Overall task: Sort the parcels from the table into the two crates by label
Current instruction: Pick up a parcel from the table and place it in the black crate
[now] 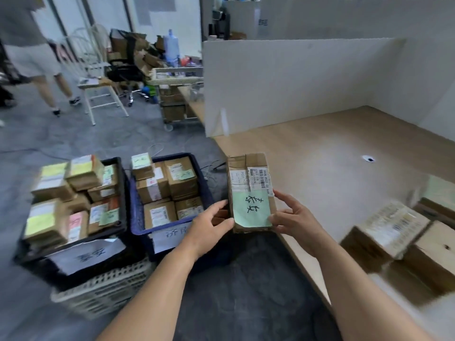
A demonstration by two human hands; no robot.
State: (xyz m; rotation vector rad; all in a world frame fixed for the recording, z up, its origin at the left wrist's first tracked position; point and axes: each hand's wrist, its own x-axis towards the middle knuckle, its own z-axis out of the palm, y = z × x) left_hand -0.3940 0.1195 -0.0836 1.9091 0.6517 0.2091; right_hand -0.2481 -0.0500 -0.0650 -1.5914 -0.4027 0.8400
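A cardboard parcel [250,190] is held in the air over the table's left edge, gripped at its near end by both hands. The left hand [209,228] is curled round the parcel's near left corner, thumb on top. The right hand [294,217] is curled round the near right side, its thumb laid on the green note [251,209] stuck to the parcel's top. Black handwriting is carried on that note, and a white printed label [258,178] is seen beyond it.

On the floor just left of the table, two crates are set side by side. The blue crate [138,217], nearer the table, is filled with boxes and fronted by a white paper sign [170,236]. The black crate [120,193], further left, is piled high with boxes bearing yellow, green and pink notes, and a white sign [86,254] is fixed to its front. A pale perforated crate [105,289] is seen under it.

Near the table's near right corner, more cardboard parcels [398,239] are left, blurred.
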